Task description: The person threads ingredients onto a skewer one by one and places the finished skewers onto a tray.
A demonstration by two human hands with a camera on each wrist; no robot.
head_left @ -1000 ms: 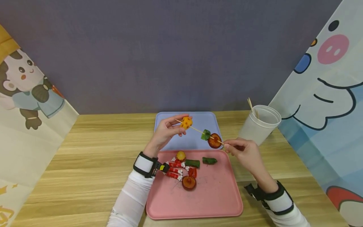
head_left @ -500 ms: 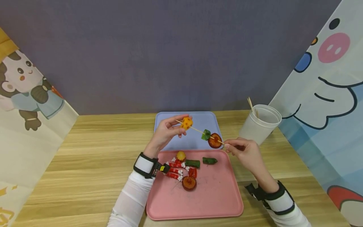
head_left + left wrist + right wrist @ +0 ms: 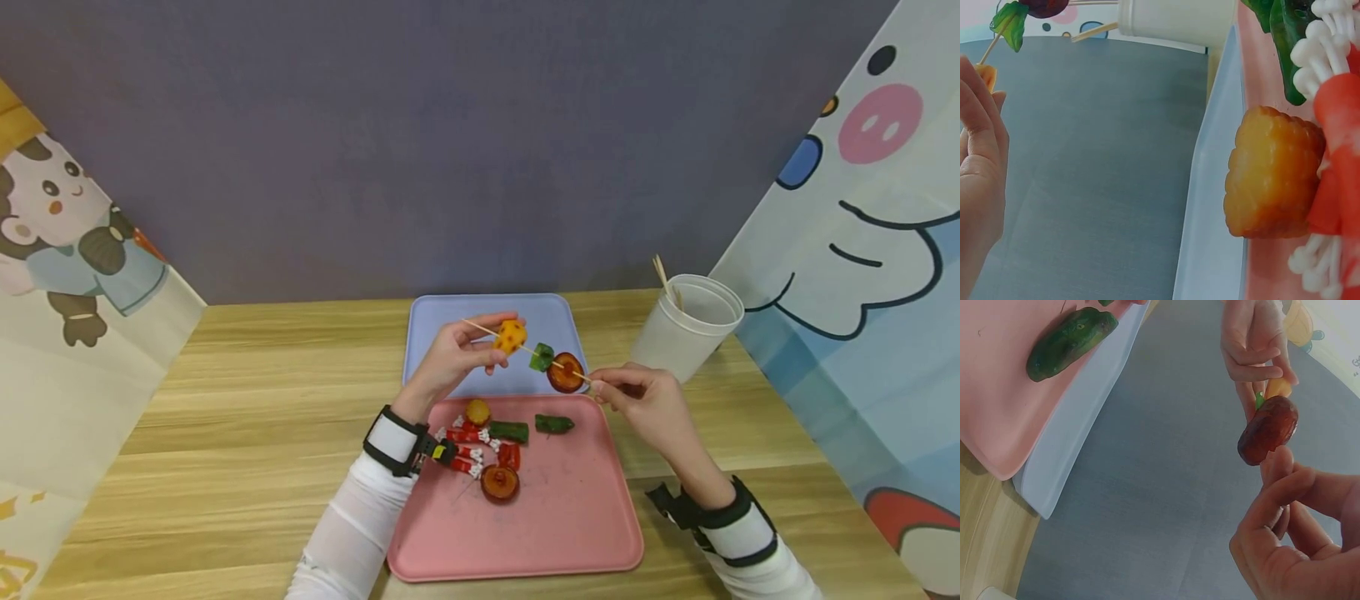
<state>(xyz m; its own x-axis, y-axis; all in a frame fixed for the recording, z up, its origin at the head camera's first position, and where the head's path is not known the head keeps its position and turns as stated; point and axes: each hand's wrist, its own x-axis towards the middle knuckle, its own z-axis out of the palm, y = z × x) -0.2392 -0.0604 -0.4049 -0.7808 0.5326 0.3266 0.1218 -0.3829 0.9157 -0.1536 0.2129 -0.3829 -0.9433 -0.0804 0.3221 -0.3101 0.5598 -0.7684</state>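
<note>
My left hand (image 3: 450, 358) pinches a yellow spotted food piece (image 3: 511, 336), which is threaded on a thin wooden skewer (image 3: 480, 327). The skewer's tip sticks out past it on the left. Further along are a green leafy piece (image 3: 542, 357) and a brown mushroom cap (image 3: 566, 373), close together near the other end. That end is pinched between thumb and fingertips of my right hand (image 3: 656, 408). In the right wrist view the mushroom cap (image 3: 1269, 430) sits right at my right fingertips. A short gap of bare skewer separates the yellow and green pieces.
Below the hands lies a pink tray (image 3: 562, 533) with a corn piece (image 3: 1275, 172), green pieces (image 3: 554, 425), another mushroom cap (image 3: 500, 483) and several red rolls with white mushroom ends (image 3: 461, 464). A blue tray (image 3: 495, 302) lies behind. A white cup (image 3: 678, 337) holding skewers stands right.
My left hand has moved right and slightly down, sliding the yellow piece along the skewer closer to the green piece. The right hand has stayed nearly still.
</note>
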